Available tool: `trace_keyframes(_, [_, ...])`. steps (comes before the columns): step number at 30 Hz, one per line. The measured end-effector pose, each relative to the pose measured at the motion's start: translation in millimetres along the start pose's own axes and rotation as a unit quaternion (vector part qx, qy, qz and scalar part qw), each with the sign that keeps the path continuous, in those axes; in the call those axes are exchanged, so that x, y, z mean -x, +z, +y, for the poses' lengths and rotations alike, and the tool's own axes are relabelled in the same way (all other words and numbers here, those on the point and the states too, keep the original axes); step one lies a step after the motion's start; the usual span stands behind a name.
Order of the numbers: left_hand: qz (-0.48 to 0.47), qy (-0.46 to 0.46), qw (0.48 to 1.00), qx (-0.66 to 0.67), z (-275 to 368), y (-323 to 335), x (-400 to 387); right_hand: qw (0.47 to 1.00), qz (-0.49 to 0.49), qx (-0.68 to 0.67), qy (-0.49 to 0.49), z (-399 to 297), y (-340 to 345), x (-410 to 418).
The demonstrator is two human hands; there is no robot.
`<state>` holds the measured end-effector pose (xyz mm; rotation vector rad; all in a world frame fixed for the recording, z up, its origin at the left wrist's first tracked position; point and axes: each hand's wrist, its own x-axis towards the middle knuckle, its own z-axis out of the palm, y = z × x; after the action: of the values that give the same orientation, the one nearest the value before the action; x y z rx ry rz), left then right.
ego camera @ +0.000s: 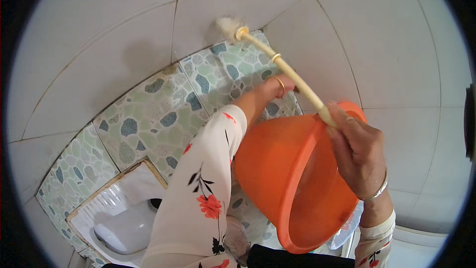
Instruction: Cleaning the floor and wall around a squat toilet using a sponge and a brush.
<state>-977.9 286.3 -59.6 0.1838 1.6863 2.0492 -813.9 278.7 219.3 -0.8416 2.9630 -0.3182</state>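
Note:
My right hand (353, 145) is closed around the lower end of a toilet brush's pale yellow handle (297, 80). The brush's white bristle head (230, 28) points up and left, over the foot of the tiled wall. Beneath the handle, my left hand (286, 85) reaches past an orange plastic bucket (275, 149); its fingers are mostly hidden by the handle, and what they touch cannot be made out. The bucket is tilted, its mouth facing right and down, with its rim just beside my right hand.
A white squat toilet (126, 227) is set in the pebble-patterned tile floor (148, 119) at lower left. Pale wall tiles (394, 63) meet in a corner at the top. A clear plastic bag (346, 230) lies behind the bucket's lower edge.

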Motion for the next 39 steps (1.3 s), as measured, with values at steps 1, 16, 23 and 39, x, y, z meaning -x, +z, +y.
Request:
trace_keyframes(1, [-0.01,-0.033,0.99,0.134,2.0,6.2,5.1,1.0,-0.025,0.011,-0.008,-1.0,2.5,-5.8])
trace_keyframes(16, [0.009,0.079,0.95,-0.302,-17.1,-43.6,-5.6,0.999,-0.039,-0.014,-0.013,-4.4,0.0,-12.3])
trace_keyframes(23, [-0.046,0.055,0.888,-0.453,-3.0,-50.8,28.5,0.998,-0.037,-0.035,-0.031,8.8,6.3,-11.7])
trace_keyframes(39, [0.142,0.133,0.76,-0.62,-26.4,-118.7,40.7,0.999,-0.036,0.003,-0.025,-1.7,3.4,-9.1])
